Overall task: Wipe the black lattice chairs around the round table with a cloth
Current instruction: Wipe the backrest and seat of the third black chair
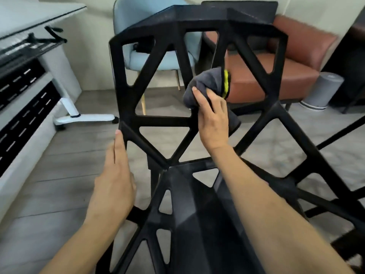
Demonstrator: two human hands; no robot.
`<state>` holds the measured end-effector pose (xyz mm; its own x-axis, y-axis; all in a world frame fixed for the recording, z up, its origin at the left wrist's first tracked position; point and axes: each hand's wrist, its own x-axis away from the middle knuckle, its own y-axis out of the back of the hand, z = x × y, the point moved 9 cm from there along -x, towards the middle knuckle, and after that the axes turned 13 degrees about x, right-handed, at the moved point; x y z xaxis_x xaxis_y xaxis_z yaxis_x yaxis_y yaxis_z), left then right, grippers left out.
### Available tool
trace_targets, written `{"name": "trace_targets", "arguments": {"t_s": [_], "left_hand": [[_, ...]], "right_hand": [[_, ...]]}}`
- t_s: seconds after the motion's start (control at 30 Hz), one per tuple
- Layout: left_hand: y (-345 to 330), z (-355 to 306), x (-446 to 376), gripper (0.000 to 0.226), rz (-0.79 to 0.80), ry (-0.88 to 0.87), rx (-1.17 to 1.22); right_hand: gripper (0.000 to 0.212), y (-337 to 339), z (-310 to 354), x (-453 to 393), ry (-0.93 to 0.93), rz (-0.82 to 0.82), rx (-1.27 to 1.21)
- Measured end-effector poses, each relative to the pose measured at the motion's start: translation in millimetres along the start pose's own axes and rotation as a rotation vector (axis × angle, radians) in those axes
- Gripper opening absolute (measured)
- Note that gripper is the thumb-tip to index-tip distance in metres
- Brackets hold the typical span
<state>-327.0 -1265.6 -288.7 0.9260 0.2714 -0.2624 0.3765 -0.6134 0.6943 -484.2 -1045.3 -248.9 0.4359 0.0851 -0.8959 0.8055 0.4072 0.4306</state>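
A black lattice chair (164,121) fills the middle of the view, its back toward the far side and its seat toward me. My right hand (212,117) presses a grey cloth (205,84) with a yellow-green edge against a bar on the chair's back, right of centre. My left hand (114,175) lies with straight fingers along the chair's left edge, where the back meets the seat, its fingertips touching the frame. Neither hand is hidden.
A light blue chair (138,24) and a brown leather armchair (272,76) stand behind the black chair. A white desk (35,14) with a white foot (85,117) is at the left. A grey cylinder (324,89) stands on the floor at the right.
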Motion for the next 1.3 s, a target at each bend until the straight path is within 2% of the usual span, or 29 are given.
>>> {"name": "trace_targets", "arguments": {"t_s": [0.2, 0.33, 0.47, 0.53, 0.67, 0.73, 0.83, 0.93, 1.03, 1.17, 1.3], "left_hand": [[0.9, 5.3, 0.4, 0.082, -0.017, -0.057, 0.050], [1.5, 5.6, -0.2, 0.085, -0.005, -0.012, 0.028], [3.9, 3.0, 1.2, 0.086, 0.003, 0.016, 0.044], [4.7, 1.2, 1.9, 0.086, -0.001, 0.022, 0.066], [6.8, -0.1, 2.1, 0.090, 0.006, 0.015, 0.094], [8.1, 1.3, 3.0, 0.089, 0.008, 0.019, 0.111], [7.8, 0.7, 5.1, 0.084, -0.003, 0.018, 0.123], [9.4, -0.6, 4.6, 0.079, -0.024, 0.025, 0.155], [11.7, 5.4, 6.0, 0.075, -0.024, 0.059, 0.203], [9.5, 0.8, 7.3, 0.071, -0.006, 0.073, 0.209], [8.8, -0.3, 6.5, 0.067, -0.004, 0.081, 0.185]], "right_hand": [[0.044, -5.1, 3.4, 80.2, -0.166, 0.052, -0.037], [0.035, 7.7, -0.8, 34.6, -0.129, 0.059, -0.063], [0.035, 16.6, -12.7, -14.8, -0.224, 0.005, -0.031], [0.032, 9.0, -3.9, 11.3, -0.274, 0.059, -0.048], [0.029, -9.1, 9.0, 97.5, -0.401, 0.302, -0.130], [0.028, -8.1, 6.4, 97.8, -0.439, 0.340, -0.170], [0.029, 3.4, 16.2, 40.3, -0.399, 0.203, -0.265], [0.031, -2.9, 55.1, -2.6, -0.260, 0.144, -0.285], [0.031, -14.0, 92.5, 6.5, -0.216, 0.182, -0.278], [0.031, -0.9, 84.0, 10.7, -0.280, 0.136, -0.336], [0.033, 14.7, 128.1, 16.6, -0.059, 0.124, -0.458]]}}
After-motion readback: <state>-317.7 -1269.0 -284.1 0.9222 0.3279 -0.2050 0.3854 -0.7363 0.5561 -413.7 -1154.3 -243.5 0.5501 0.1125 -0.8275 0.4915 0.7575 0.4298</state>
